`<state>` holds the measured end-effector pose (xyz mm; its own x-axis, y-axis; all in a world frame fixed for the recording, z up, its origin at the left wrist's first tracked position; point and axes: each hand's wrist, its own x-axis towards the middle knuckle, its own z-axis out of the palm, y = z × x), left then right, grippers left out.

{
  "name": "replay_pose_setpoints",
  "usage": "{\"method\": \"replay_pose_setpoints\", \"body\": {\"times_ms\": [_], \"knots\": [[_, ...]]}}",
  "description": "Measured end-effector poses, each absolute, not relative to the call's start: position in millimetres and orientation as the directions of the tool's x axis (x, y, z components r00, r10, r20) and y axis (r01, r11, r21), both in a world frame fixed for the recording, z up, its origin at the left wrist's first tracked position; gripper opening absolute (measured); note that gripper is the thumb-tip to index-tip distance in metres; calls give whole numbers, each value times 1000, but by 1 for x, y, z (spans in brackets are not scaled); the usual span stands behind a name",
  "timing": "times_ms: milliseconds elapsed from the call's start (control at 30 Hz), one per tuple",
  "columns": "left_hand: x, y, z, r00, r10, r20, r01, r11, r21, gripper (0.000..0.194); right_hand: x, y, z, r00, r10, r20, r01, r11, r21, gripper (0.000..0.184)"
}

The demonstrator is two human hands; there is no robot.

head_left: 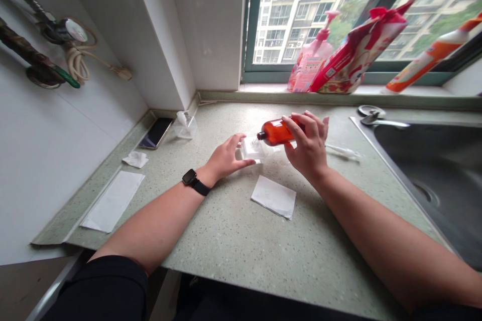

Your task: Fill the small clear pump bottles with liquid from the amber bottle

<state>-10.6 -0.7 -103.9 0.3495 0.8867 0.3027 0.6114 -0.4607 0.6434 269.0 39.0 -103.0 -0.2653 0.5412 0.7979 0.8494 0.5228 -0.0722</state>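
Note:
My right hand (311, 148) grips an amber bottle (276, 132) with a black threaded neck. The bottle is tipped nearly on its side, its uncapped mouth pointing left over a small clear plastic container (253, 151). A clear streak, seemingly liquid, shows between the mouth and the container. Thumb and fingers of my left hand (224, 157) hold the container's left side on the counter. In front of it lies a folded white paper sheet (274, 197). Right of the bottle rests a thin white and clear item (344, 152), too blurred to name.
Speckled green counter (211, 230); sink (433, 180) with tap (384, 122) at right. On the left: phone (156, 133), clear plastic box (185, 126), crumpled tissue (135, 159), folded paper (113, 200). Pump bottle (311, 62), red pouch (357, 50) and orange-white bottle (429, 57) line the sill.

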Motion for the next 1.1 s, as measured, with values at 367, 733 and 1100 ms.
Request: {"method": "replay_pose_setpoints", "body": {"times_ms": [367,733,1100], "knots": [[-11,-1,-105,355,883,308,602,-468,648,84,268,39,-103,-270,513,815,844,533,-56,92],[-11,0,-105,348,885,308,617,-464,636,83,270,40,-103,-268,541,797,848,525,-70,94],[-11,1,-105,344,888,307,614,-460,642,83,269,38,-102,-272,560,783,859,508,-66,90]]}}
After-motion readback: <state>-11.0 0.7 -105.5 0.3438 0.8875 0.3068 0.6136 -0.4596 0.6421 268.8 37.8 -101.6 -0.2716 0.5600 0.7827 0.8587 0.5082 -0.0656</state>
